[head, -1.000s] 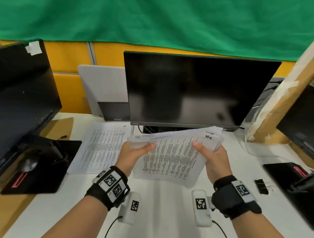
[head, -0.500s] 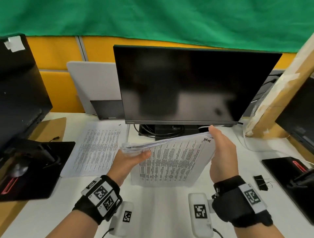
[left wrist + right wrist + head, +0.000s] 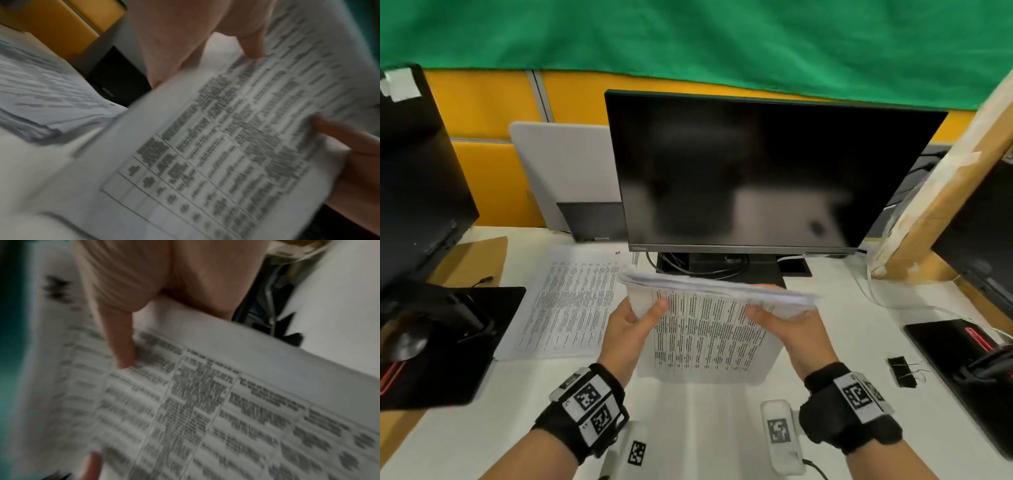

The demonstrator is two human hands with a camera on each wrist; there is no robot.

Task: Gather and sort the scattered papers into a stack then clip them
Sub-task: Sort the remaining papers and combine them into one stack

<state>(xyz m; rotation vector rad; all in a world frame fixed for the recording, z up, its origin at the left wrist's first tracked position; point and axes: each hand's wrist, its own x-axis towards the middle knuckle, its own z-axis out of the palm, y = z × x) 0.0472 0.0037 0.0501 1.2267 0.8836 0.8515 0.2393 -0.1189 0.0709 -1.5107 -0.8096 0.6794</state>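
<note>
A stack of printed papers (image 3: 709, 329) stands tilted on its lower edge on the white desk in front of the monitor. My left hand (image 3: 633, 322) grips its left side, thumb on the front sheet. My right hand (image 3: 787, 325) grips the right side the same way. Both wrist views show the printed table on the front sheet (image 3: 226, 146) (image 3: 205, 402), blurred, with a thumb (image 3: 252, 45) (image 3: 121, 350) pressed on it. More printed sheets (image 3: 565, 301) lie flat on the desk to the left. A black binder clip (image 3: 902, 371) lies on the desk at the right.
A dark monitor (image 3: 763, 174) stands right behind the stack, its base and cables beneath. A black mouse pad with a mouse (image 3: 404, 342) is at the left, another black pad (image 3: 962, 356) at the right. A cardboard box (image 3: 941, 198) leans at the right.
The right hand came down from the stack's top right corner to grip its right side. The stack now stands more squared, its top edge level.
</note>
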